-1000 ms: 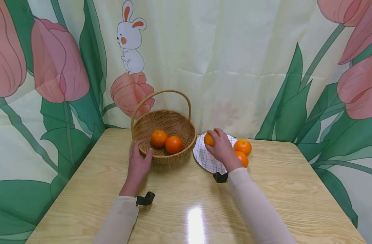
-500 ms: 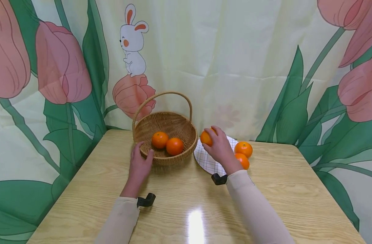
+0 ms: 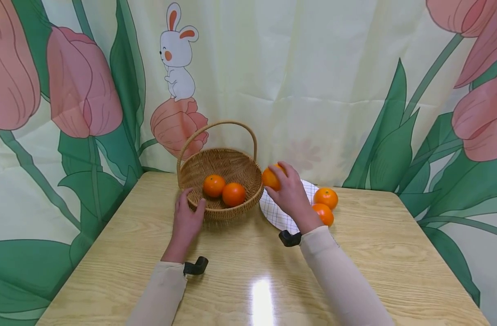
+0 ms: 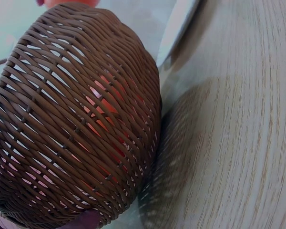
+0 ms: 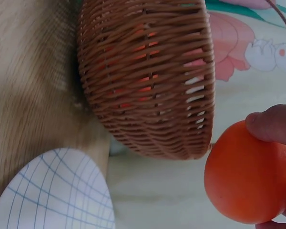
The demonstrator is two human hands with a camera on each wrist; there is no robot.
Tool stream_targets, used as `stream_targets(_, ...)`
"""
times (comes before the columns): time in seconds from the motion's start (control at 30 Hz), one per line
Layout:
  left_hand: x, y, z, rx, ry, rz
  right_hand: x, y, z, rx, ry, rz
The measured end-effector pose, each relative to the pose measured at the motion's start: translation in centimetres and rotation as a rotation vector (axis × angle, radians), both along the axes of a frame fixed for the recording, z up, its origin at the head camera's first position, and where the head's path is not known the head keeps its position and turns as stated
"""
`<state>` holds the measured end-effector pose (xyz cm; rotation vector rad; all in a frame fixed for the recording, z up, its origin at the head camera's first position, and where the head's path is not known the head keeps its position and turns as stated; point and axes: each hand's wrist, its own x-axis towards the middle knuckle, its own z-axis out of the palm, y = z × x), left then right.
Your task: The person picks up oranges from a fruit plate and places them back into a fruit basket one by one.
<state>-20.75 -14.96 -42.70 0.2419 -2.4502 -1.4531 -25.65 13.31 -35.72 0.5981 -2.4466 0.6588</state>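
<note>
My right hand [image 3: 291, 190] holds an orange [image 3: 271, 178] between thumb and fingers, raised beside the right rim of a wicker basket [image 3: 244, 159]. In the right wrist view this orange [image 5: 248, 174] is apart from the basket wall [image 5: 148, 71], with the thumb on its upper side. My left hand [image 3: 188, 219] grips the basket's front left rim; the left wrist view shows the woven side [image 4: 81, 109] close up, with only bits of fingers at the bottom. Inside the basket lie two oranges, one on the left [image 3: 214, 186] and one on the right [image 3: 234, 194].
A round white plate with a blue grid [image 3: 274, 213] lies under my right hand. Two more oranges, a rear one [image 3: 325, 198] and a front one [image 3: 323, 214], sit at its right side. Behind the wooden table [image 3: 236, 276] hangs a tulip-print curtain [image 3: 313, 90].
My right hand has carried the orange left and slightly up, from over the plate to near the basket's right rim. The left hand stays at the basket.
</note>
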Motion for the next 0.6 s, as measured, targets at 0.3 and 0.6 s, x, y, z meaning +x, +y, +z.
stream_targets(0.3, 0.1, 0.1, 0.4, 0.008, 0.0, -0.002, 0.3, -1.1, 0.5, -0.023, 0.046, 0.056)
stream_targets(0.6, 0.0, 0.3, 0.2, 0.006, 0.019, 0.003, 0.7, -2.3, 0.6, -0.031, 0.108, 0.112)
